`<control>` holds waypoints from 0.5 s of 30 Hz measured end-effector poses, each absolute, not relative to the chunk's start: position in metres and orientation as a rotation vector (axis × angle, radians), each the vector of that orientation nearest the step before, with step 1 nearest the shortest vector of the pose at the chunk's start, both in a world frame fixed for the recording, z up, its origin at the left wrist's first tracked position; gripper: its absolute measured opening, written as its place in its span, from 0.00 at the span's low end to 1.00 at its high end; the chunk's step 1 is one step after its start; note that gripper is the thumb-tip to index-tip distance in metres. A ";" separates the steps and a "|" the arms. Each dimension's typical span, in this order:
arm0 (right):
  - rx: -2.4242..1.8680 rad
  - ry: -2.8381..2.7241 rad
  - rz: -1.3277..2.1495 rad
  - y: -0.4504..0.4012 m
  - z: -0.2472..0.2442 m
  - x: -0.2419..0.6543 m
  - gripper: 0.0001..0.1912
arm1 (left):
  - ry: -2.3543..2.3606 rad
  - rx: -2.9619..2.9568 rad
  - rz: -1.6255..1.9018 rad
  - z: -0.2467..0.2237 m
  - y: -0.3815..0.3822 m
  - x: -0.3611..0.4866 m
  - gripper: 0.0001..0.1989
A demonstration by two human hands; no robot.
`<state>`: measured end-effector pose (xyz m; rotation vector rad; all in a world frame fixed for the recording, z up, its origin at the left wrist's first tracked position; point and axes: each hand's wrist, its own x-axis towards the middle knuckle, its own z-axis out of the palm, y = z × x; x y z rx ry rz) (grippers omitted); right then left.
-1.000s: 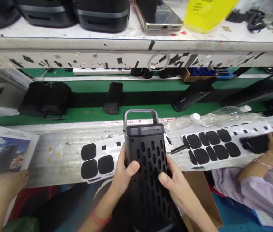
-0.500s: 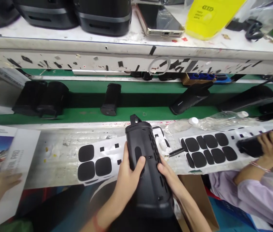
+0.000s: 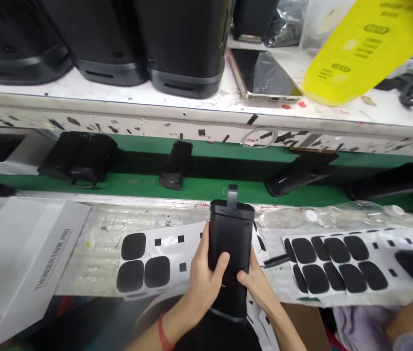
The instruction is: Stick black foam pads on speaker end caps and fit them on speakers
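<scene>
A black oblong device [image 3: 230,258] with a strap-like loop at its top end is held upright, tilted away from me, between both hands. My left hand [image 3: 206,275] grips its left side, the thumb lying across the front face. On the right side my right hand [image 3: 253,280] closes round it, thumb near the lower front edge. Beneath and beside it lies a white sticker sheet [image 3: 199,253] with black rounded pads [image 3: 133,246] and small black squares. A black pen-like tool [image 3: 276,261] rests just right of the device.
Another sticker sheet [image 3: 323,265] lies to the right, beside a co-worker's sleeve [image 3: 363,324]. At left is a white printed box [image 3: 27,263]. Plastic bottles [image 3: 310,216] line the green belt [image 3: 206,183], which carries black devices. Above, a shelf [image 3: 144,105] holds a phone [image 3: 265,75] and large black units.
The device has turned in my hands: the slotted side faced me before, now a smooth face does. My view has tilted upward, and the box at left now shows a different side.
</scene>
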<state>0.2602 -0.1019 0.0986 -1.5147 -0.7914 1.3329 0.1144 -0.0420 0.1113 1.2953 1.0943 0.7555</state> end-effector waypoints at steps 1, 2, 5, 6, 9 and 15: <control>-1.524 -0.797 1.323 -0.105 0.096 0.260 0.58 | 1.086 1.303 0.785 0.108 -0.045 0.114 0.34; -1.561 -0.798 1.280 -0.111 0.091 0.258 0.56 | 1.068 1.306 0.825 0.104 -0.047 0.112 0.31; -1.726 -0.867 1.016 -0.130 0.074 0.252 0.51 | 0.913 1.382 0.988 0.086 -0.051 0.108 0.27; -1.752 -0.924 0.956 -0.134 0.068 0.250 0.48 | 0.840 1.434 1.033 0.079 -0.049 0.107 0.27; -1.827 -0.865 0.904 -0.118 0.059 0.248 0.50 | 0.920 1.389 0.883 0.066 -0.027 0.104 0.29; -1.899 -0.748 0.999 -0.011 0.056 0.283 0.42 | 1.354 1.164 0.651 0.065 0.032 0.059 0.32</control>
